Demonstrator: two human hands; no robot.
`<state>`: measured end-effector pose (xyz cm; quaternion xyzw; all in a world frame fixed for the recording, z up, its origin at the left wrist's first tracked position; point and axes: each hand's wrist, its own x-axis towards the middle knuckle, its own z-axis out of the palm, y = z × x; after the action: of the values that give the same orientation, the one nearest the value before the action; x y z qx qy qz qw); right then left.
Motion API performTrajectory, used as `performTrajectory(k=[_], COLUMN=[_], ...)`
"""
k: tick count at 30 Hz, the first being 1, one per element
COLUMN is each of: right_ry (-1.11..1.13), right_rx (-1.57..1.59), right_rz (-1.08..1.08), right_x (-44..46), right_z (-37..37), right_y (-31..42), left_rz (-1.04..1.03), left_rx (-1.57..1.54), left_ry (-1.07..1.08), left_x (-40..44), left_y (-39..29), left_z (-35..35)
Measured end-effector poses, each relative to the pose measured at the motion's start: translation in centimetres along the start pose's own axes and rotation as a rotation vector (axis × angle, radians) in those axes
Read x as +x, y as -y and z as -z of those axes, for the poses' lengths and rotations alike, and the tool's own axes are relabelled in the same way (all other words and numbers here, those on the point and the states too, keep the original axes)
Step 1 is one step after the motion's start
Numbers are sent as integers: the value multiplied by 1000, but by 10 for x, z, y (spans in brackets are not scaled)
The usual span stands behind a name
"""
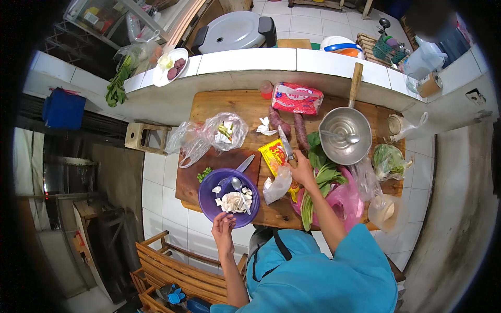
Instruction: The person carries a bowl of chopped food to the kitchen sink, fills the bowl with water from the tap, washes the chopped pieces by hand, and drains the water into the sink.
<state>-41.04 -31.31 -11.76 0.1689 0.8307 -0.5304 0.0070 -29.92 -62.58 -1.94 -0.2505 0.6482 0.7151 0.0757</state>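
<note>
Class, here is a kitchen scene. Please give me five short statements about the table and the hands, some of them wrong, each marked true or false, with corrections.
1. The right hand holds a knife. True.
2. White pieces lie in the purple bowl. True.
3. The left hand is inside the pink bag. False: it is at the purple bowl's near rim.
4. The handle of the metal saucepan points toward the person. False: it points away, toward the tiled ledge.
5. A spoon is in the metal saucepan. True.
</note>
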Motion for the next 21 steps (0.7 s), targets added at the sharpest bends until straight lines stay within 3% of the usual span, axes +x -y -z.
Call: performTrajectory(k=[8,21], right_ry=[-185,-38], right_rx=[-61,-116], right_rz=[305,215], right_x=[-5,-10], right_z=[-16,-17], right_y=[-8,-8], left_rz=[-13,-43], left_rx=[-39,-42], left_ry=[37,28], left_x=[0,2], left_y=[6,1], left_z=[-3,2])
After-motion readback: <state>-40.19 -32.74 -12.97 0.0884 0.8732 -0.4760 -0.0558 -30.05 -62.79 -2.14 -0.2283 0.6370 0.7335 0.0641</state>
